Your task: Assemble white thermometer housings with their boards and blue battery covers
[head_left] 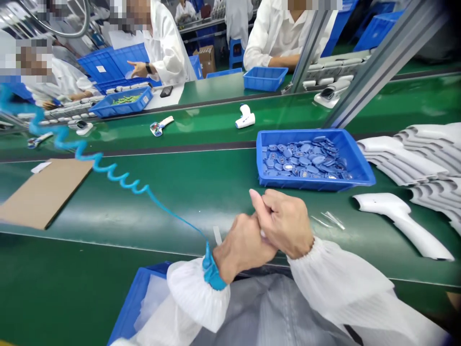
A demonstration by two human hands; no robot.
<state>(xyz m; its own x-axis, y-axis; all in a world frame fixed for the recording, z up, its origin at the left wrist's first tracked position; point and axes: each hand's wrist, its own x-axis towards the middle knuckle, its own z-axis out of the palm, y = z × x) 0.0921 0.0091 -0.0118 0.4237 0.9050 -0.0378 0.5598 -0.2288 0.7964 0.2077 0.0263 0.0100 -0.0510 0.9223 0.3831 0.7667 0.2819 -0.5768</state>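
My left hand (245, 242), with a blue wrist strap (212, 273) and coiled cord on it, is closed in front of my body. My right hand (287, 222) is closed too and presses against it from the right, its thumb pointing up and left. Whatever the fingers hold, if anything, is hidden between the hands. Just beyond them stands a blue bin (317, 183) of small blue oval parts. Right of my right hand lie a few thin clear strips (334, 220) and a white gun-shaped housing shell (399, 216).
Stacked white shells (403, 158) fill the right side. A cardboard sheet (46, 192) lies at left. On the belt behind are a white handheld device (245, 117) and an opened one (161, 126). A slanted metal post (374, 62) rises at right. Co-workers sit opposite.
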